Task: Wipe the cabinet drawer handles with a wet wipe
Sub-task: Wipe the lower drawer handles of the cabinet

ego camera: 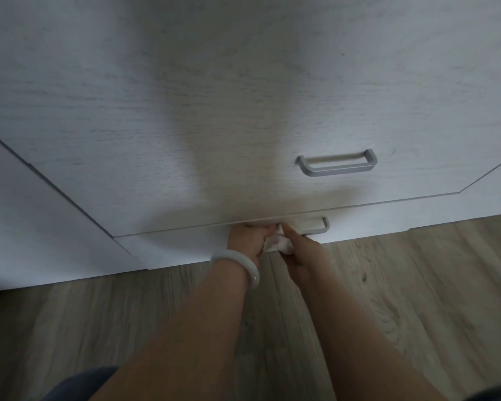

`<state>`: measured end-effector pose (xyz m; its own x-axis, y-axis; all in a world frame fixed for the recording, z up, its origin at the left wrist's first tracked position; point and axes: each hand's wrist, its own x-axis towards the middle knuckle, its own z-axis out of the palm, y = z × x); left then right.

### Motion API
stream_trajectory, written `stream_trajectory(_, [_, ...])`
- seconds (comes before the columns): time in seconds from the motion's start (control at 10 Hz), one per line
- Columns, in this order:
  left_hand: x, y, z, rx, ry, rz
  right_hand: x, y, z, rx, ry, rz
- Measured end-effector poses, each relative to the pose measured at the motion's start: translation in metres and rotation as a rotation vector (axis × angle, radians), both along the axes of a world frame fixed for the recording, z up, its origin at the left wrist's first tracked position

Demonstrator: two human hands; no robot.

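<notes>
Cabinet (243, 111), pale wood grain, two drawers in view, standing on a plank floor (388, 285); upper handle (337, 164), grey metal bar, untouched at present; lower handle (315, 225), same pattern, its left part hidden behind the hands, its right end showing; wipe (276, 244), white, crumpled, held between both hands just at the lower handle, contact with the bar likely but not plainly seen; left hand (248, 241), bangle (237, 266) at the wrist, fingers curled up at the drawer's edge and against the wipe; right hand (300, 253), fingers pinching the wipe, forefinger stretched toward the bar; wipe judged light, limp and damp, apt to bunch or slip, best folded round the bar and gripped from both sides; handles judged rigid and smooth, taking firm pressure without harm.
</notes>
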<state>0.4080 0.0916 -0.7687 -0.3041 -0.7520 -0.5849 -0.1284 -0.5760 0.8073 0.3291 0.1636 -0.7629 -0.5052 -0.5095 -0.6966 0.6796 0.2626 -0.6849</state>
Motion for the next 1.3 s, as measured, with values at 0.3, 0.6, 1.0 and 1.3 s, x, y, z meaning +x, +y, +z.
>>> stream_trajectory(0.3, [-0.016, 0.008, -0.002, -0.029, 0.0, -0.106, -0.056, 0.02, 0.015, 0.219, 0.247, -0.078])
stream_trajectory(0.6, [-0.018, 0.005, -0.019, -0.12, -0.086, -0.104, -0.055, 0.022, 0.025, 0.213, 0.494, -0.111])
stream_trajectory(1.0, [-0.018, 0.002, -0.019, -0.105, -0.066, -0.108, -0.065, 0.013, 0.018, 0.186, 0.382, -0.104])
stream_trajectory(1.3, [-0.019, 0.002, -0.022, -0.096, -0.024, -0.125, -0.015, 0.021, 0.011, 0.17, 0.233, -0.189])
